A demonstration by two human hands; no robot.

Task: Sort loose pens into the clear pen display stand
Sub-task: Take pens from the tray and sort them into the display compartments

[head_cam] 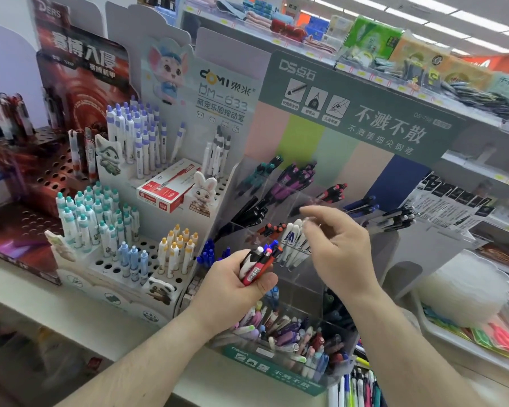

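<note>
Pens [254, 267]: your left hand [235, 284] grips a bunch; right hand [340, 248] hovers w/ fingers loosely spread over the clear stand [303, 284].

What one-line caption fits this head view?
Left hand grips a pen bundle while open right hand hovers over the clear stand.

Red, black and white pens [257, 264]; clear stand [301, 277] with green base.

Bright, even light from ceiling strips [441, 23]; soft shadows; wide-angle bending at edges; right hand [338, 248] slightly motion-blurred.
</note>
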